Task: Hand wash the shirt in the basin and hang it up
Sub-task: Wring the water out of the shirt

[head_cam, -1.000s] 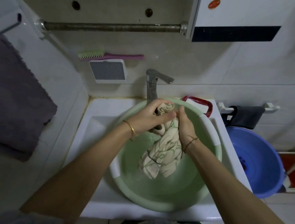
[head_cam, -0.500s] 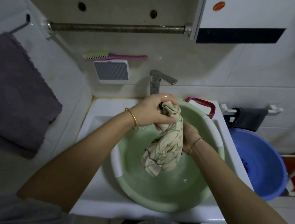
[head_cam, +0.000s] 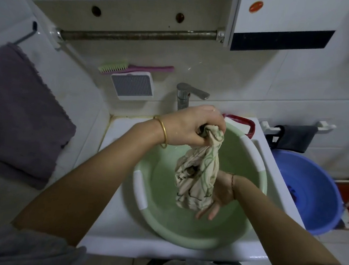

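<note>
A wet cream shirt with green print [head_cam: 197, 172] hangs bunched and twisted above the light green basin [head_cam: 141, 184], which sits in the white sink. My left hand [head_cam: 191, 127], a gold bangle on its wrist, grips the shirt's top end just in front of the tap. My right hand [head_cam: 218, 195] is low, behind the shirt's bottom end, its palm against the cloth. Its fingers stick out loosely below the hem, over the shallow water in the basin; the thumb is hidden.
A chrome tap [head_cam: 185, 95] stands behind the basin. A metal rail [head_cam: 135, 34] runs under the wall cabinet above. A purple towel [head_cam: 17, 108] hangs at left. A blue basin [head_cam: 312, 191] sits on the floor at right, a red-rimmed soap dish [head_cam: 244, 123] behind the green basin.
My left hand has lifted the shirt's top end higher. My right hand has slid down the twisted shirt from near the top to its bottom end, and its fingers have loosened.
</note>
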A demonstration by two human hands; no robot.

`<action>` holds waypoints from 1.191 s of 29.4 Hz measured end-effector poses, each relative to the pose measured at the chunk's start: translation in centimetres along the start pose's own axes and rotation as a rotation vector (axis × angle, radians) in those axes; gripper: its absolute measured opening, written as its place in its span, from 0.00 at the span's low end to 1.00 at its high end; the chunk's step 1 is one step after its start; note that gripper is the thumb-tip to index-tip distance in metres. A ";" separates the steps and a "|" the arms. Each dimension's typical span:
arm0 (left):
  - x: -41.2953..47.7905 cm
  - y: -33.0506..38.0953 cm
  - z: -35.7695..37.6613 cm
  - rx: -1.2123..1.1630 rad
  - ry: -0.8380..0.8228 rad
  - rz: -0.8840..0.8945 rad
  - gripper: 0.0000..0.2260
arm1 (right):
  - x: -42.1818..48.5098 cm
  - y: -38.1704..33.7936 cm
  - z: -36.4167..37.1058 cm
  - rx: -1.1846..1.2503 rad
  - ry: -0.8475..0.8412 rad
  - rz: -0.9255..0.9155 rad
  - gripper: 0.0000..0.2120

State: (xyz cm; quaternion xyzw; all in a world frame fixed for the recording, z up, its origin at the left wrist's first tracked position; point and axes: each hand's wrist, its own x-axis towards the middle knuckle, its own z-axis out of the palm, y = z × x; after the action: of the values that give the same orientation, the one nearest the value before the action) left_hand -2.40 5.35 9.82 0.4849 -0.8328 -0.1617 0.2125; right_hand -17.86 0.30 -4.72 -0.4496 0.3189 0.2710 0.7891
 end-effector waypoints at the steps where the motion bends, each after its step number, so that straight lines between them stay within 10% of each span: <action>1: -0.2 -0.2 -0.1 0.007 0.011 0.002 0.12 | 0.4 0.4 -0.3 -0.004 -0.049 0.010 0.36; 7: -0.3 -0.1 -0.6 0.015 0.077 0.000 0.12 | 1.5 0.6 0.5 0.425 -0.310 -0.208 0.18; 14: -3.1 -2.1 1.1 -0.119 0.245 -0.230 0.17 | 1.9 0.1 0.1 0.916 -0.176 -0.629 0.35; 23: -6.7 -3.4 6.9 -0.361 0.597 -0.512 0.16 | 0.2 -2.7 -0.4 0.852 0.120 -0.630 0.29; 26: -7.1 -2.8 8.2 -0.407 0.621 -0.511 0.22 | -0.5 -3.6 0.5 0.822 0.245 -0.632 0.12; 35: -6.6 -2.1 10.0 -1.277 0.579 -0.921 0.19 | -1.2 -4.0 0.7 0.843 0.305 -0.630 0.08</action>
State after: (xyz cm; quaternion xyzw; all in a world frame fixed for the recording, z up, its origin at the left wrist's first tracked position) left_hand -3.05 10.74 -1.01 0.5855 -0.2126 -0.5419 0.5642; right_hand -15.61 -1.00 -1.42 -0.2026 0.3605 -0.1980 0.8887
